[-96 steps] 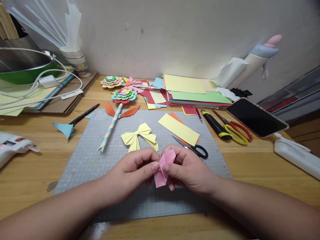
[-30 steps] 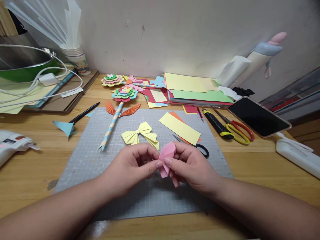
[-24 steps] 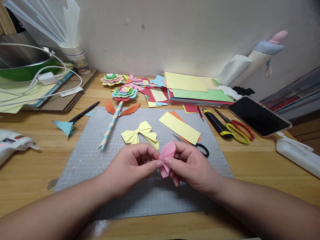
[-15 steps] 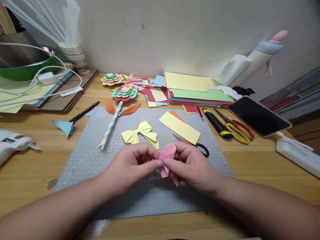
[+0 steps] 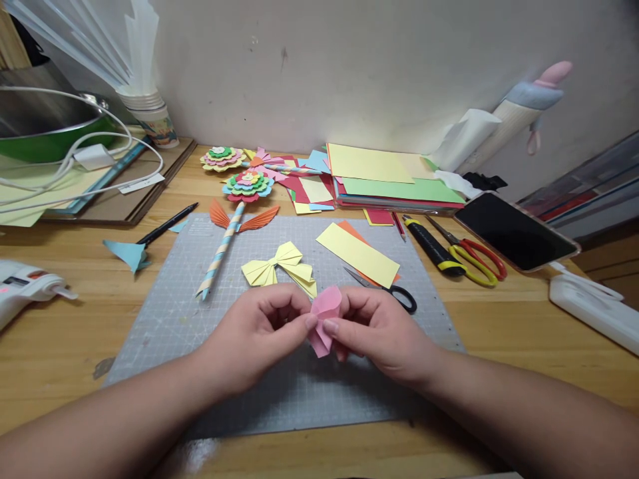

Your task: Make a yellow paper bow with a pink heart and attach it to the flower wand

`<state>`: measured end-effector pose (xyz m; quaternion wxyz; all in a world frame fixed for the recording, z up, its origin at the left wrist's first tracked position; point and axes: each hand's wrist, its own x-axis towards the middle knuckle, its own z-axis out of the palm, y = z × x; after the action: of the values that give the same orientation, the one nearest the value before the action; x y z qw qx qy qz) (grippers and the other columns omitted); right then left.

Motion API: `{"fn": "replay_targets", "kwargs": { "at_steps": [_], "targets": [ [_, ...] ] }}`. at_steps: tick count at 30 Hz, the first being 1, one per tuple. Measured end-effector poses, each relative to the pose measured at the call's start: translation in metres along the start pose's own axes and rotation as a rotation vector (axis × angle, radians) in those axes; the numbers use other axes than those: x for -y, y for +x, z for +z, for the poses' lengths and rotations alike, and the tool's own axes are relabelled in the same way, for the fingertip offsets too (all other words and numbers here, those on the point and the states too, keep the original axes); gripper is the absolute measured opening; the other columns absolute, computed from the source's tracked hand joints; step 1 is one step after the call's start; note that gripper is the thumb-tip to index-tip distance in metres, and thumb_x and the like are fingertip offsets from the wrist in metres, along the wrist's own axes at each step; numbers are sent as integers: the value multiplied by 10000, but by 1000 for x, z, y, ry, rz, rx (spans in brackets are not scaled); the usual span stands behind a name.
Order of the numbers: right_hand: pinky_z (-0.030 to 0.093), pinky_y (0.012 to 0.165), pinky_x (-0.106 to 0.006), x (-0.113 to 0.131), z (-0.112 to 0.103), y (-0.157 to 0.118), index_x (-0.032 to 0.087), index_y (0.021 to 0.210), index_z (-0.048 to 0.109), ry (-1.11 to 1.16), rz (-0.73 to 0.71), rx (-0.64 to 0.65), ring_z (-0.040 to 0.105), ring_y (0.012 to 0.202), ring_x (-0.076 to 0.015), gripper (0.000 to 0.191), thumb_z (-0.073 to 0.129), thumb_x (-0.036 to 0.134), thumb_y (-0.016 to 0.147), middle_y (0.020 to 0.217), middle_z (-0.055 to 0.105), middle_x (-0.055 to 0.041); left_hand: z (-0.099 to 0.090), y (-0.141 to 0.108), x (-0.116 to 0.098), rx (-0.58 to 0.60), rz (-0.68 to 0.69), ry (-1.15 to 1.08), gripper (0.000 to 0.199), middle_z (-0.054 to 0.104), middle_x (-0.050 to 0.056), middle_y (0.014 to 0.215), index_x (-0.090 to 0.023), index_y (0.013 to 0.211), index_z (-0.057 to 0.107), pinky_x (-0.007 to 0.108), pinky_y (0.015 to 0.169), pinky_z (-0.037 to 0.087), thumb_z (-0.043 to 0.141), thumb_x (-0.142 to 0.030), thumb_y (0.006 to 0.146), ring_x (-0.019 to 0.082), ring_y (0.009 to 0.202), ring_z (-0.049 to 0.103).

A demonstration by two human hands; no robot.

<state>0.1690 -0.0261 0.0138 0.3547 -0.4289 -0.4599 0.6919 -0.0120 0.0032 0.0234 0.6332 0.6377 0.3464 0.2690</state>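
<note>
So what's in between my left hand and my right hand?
In the head view, a folded piece of pink paper lies between your left hand and your right hand, pinched by both.

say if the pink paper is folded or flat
Folded: the pink paper shows creases, and its middle is pinched by the left hand and right hand.

Light: soft, moderate. Glare: whitened front edge of desk [image 5: 504,326]. Shadow: dimmed mat [image 5: 299,389]. Outer margins: appeared stretched.

Black-screened phone [image 5: 516,231] at the right, green bowl [image 5: 44,148] at far left, stacked paper cups [image 5: 156,124] beside it.
</note>
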Motion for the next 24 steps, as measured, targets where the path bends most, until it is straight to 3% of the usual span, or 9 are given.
{"fn": "replay_targets", "kwargs": {
  "at_steps": [8,17,21,24],
  "targets": [
    [376,450,-204,-5,-4,-4,155,625,577,-39,-24,22,534,467,-84,331,642,421,810,548,608,1,-1,-1,2,45,-84,-111,210,612,-22,589,-157,668,552,201,529,403,607,-277,832,94,552,537],
    [438,499,-255,-10,-6,-5,146,630,651,-83,-174,79,543,487,-122,426,452,407,902,518,608,-31,2,-1,0,143,-88,-229,210,508,-66,508,-169,662,541,208,530,407,601,-250,846,68,454,425],
    [447,512,-258,-9,-5,-3,138,675,652,-32,-135,100,557,516,-129,437,408,409,917,542,606,-36,2,0,0,135,-79,-233,201,553,-49,541,-170,669,541,203,542,413,582,-229,857,79,501,494],
    [438,504,-232,-8,-4,-4,144,727,632,-52,-79,108,554,531,-112,345,496,417,890,591,608,-23,1,1,0,84,-60,-232,199,612,-29,587,-162,673,544,199,557,416,571,-222,861,84,548,541]
  ]
}}
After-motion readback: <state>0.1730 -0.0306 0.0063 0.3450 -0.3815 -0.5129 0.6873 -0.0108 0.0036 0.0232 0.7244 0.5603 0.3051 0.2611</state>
